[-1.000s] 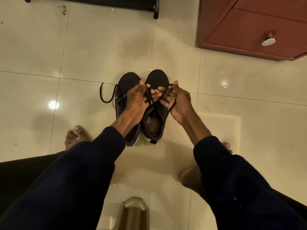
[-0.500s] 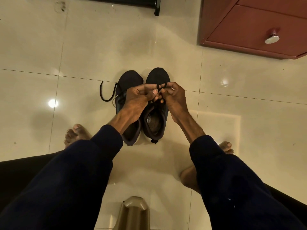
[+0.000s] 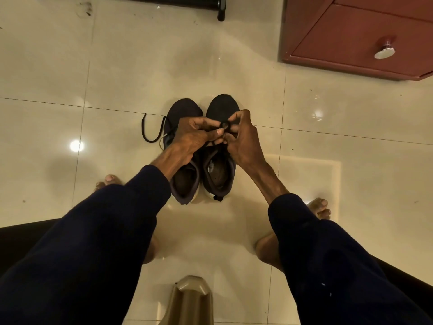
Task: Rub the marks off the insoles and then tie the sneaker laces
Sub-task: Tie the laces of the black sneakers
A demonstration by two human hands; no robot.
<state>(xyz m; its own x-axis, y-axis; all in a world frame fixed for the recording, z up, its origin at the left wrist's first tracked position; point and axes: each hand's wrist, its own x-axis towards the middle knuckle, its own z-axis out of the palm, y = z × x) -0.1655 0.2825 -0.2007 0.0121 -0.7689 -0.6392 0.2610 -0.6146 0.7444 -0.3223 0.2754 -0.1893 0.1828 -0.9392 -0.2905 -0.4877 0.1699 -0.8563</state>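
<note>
Our left hand (image 3: 189, 137) is curled, thumb and fingers pinching the black lace (image 3: 224, 125) of the right sneaker (image 3: 222, 104), and our right hand (image 3: 243, 139) meets it from the other side, its fingers bent round the same lace. Between the two sets of fingertips we see a small loop of lace standing above the sneaker's tongue. Both hands sit over the middle of the pair, which stands side by side on the glossy cream tiled floor (image 3: 117, 66), toes pointing away from us. The left sneaker (image 3: 185, 109) touches its partner along the inner edge, and its loose lace (image 3: 152, 134) trails out to the left and curls on the tile. We can look down into both openings at the insoles (image 3: 219, 174), though they are too dark for us to tell whether any marks are on them. Our dark navy sleeves (image 3: 304, 231) reach forward from the near edge, and a bare foot (image 3: 109, 180) rests on the floor at each side of the shoes. Far right stands a red-brown cabinet (image 3: 351, 36) with a round metal knob (image 3: 384, 52); a tan object (image 3: 192, 299) shows at the near edge.
</note>
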